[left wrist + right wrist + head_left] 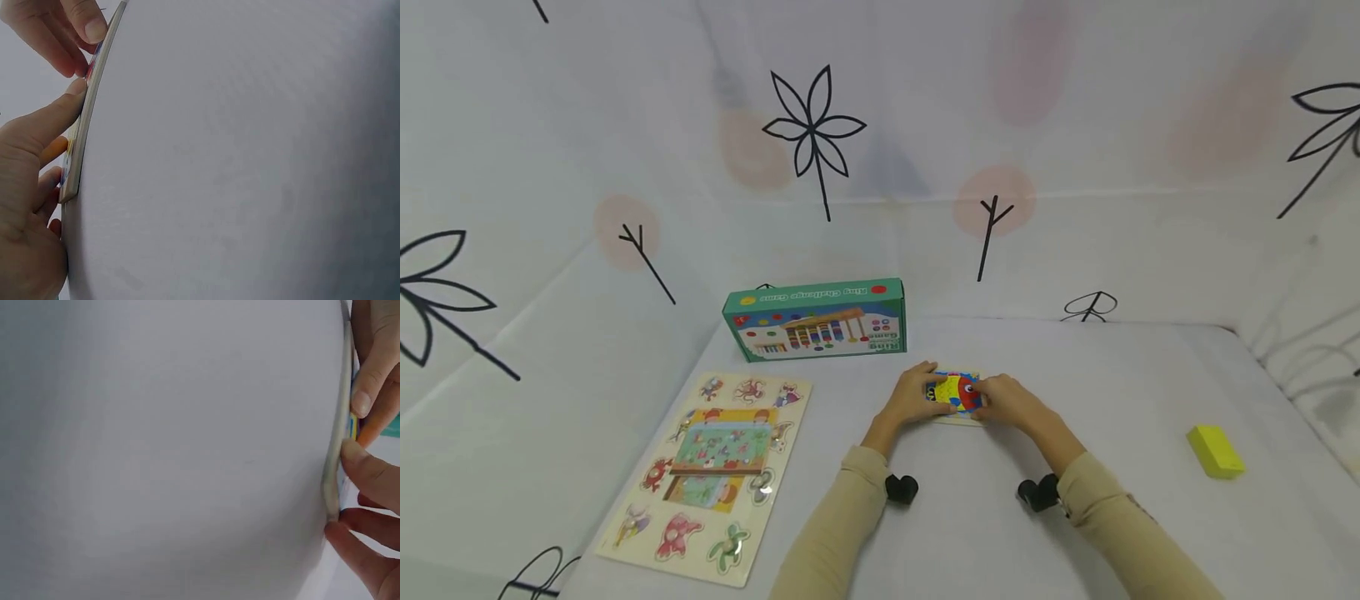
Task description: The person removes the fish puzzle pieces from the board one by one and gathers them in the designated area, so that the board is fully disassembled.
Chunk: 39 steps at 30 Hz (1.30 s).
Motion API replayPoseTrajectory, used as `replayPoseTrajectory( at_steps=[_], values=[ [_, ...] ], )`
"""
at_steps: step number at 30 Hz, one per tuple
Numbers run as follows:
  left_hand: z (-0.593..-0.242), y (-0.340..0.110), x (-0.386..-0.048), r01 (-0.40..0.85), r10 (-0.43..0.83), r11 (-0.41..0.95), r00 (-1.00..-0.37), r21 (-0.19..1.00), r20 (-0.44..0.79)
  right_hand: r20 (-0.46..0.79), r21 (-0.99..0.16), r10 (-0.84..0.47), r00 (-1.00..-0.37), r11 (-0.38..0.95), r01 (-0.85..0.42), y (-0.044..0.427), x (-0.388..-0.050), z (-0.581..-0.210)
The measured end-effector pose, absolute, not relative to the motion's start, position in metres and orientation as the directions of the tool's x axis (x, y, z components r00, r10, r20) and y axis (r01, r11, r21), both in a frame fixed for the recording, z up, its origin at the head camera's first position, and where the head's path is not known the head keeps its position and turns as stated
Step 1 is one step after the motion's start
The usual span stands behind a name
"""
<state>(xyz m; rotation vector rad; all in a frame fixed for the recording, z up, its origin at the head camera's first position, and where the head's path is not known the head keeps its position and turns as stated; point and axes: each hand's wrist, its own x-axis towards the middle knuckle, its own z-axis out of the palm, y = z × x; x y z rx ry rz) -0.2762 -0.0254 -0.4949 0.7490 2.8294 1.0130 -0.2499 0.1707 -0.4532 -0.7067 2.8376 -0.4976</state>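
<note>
A small flat fish puzzle [964, 392], with a red head, yellow body and blue surround on a pale wooden board, lies on the white table between both hands. My left hand [914, 395] holds its left side, thumb over the near part and fingers toward the far edge. In the left wrist view the board's pale edge [94, 106] shows beside the left thumb. My right hand [1009, 400] grips the right side with bent fingers near the fish's head. The right wrist view shows the right thumb [365, 465] on the board and fingertips at its corner. Fingers hide parts of the picture.
At the left lies a large pale board [760, 533] with animal figures and two small picture puzzles [722, 446] on it. A green Ring Challenge Game box [816, 321] stands at the back. A yellow block [1215, 452] sits at the right. Patterned white cloth [887, 167] hangs behind.
</note>
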Motion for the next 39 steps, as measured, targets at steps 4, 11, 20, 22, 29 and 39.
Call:
replayPoseTrajectory(
  at_steps=[4,11,20,22,29,39],
  values=[
    [-0.495,-0.025,-0.276,0.427,0.452,0.678,-0.884,0.598,0.119,-0.141,-0.35,-0.467,-0.873,0.848,-0.398,0.17,-0.255,-0.448],
    [-0.495,-0.024,-0.276,0.408,0.445,0.672,-0.89,0.618,0.103,-0.108,-0.35,-0.496,-0.862,0.83,-0.434,0.172,-0.257,-0.443],
    [-0.495,-0.024,-0.277,0.418,0.455,0.679,-0.885,0.604,0.101,-0.05,-0.311,-0.586,-0.808,0.778,-0.545,0.174,-0.256,-0.448],
    [-0.494,-0.024,-0.277,0.42,0.458,0.676,-0.883,0.606,0.1,-0.039,-0.295,-0.6,-0.799,0.771,-0.565,0.175,-0.255,-0.449],
    [-0.496,-0.023,-0.277,0.415,0.457,0.677,-0.885,0.608,0.095,0.067,-0.316,-0.598,-0.799,0.746,-0.586,0.183,-0.251,-0.46],
    [-0.497,-0.025,-0.278,0.408,0.452,0.689,-0.888,0.599,0.085,-0.038,-0.466,-0.566,-0.824,0.739,-0.486,0.182,-0.254,-0.448]
  ],
)
